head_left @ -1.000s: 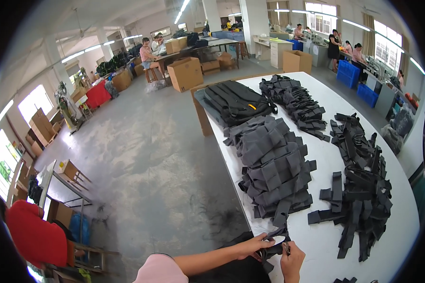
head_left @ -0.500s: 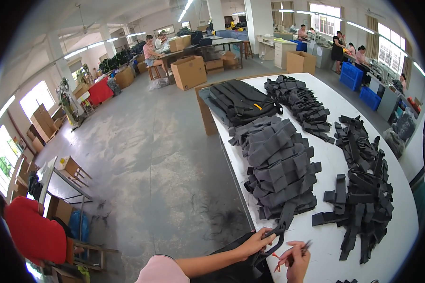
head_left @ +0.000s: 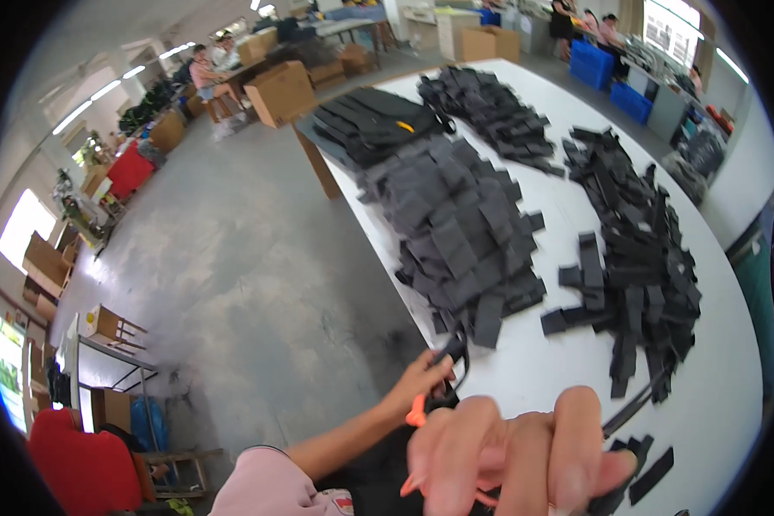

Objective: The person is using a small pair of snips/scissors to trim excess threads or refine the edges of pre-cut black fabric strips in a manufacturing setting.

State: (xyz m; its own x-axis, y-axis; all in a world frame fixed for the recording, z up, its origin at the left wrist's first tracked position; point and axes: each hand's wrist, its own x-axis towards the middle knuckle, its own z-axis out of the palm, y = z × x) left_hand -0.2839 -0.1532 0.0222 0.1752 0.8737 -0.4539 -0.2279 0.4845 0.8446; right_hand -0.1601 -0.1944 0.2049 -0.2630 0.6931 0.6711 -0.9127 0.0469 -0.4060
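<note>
My left hand [head_left: 423,380] is closed on a black webbing strap [head_left: 456,348], at the table's near left edge. Close to the camera, my right hand [head_left: 507,456] looms large with its fingers curled. Orange cord [head_left: 416,413] shows at its left side; the thread snips seen in this hand earlier are now hidden by the fingers. Just beyond my left hand lies a big heap of dark grey fabric pieces [head_left: 456,232]. To the right spreads a looser pile of black strap pieces [head_left: 641,258].
Both piles lie on a white table [head_left: 516,361]. A black backpack [head_left: 374,125] and another strap pile [head_left: 490,112] occupy its far end. At lower left is a person in a red top [head_left: 82,460]. Cardboard boxes [head_left: 279,93], blue crates [head_left: 592,64] and several people are farther off.
My right hand has risen from the table edge toward the camera, and its snips have gone out of sight. My left hand still grips the strap. The whole view has shifted and tilted.
</note>
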